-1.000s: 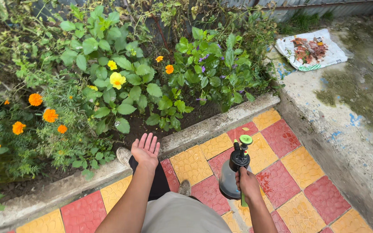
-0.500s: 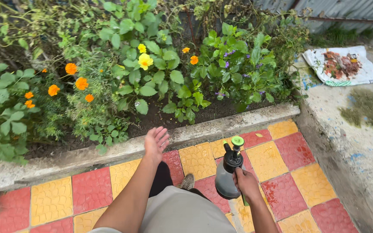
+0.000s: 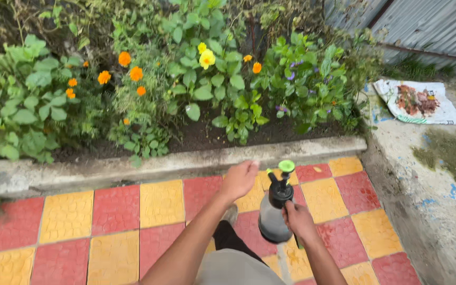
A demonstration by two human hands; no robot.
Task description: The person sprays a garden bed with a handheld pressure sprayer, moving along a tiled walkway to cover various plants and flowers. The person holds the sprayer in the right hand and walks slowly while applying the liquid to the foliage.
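1. The ground under the person is a path of red and yellow paving tiles (image 3: pixel 117 211) with a cobble-like relief, laid in a checker pattern.
2. A pale concrete curb (image 3: pixel 149 164) edges the tiles; behind it lies a bed of dark soil with leafy plants, orange flowers (image 3: pixel 124 58) and a yellow flower (image 3: pixel 206 58).
3. To the right, a rough concrete slab (image 3: pixel 428 174) carries blue paint flecks and green patches, and a white sack (image 3: pixel 418 103) with reddish scraps lies on it; corrugated metal sheeting (image 3: pixel 428 26) stands behind.
4. The right hand (image 3: pixel 297 219) is wrapped around the handle of a grey pump sprayer bottle (image 3: pixel 273 211) with a black top and green knob, held upright above the tiles.
5. The left hand (image 3: pixel 238 179) hovers just beside the sprayer's top, fingers loosely curled, gripping nothing.
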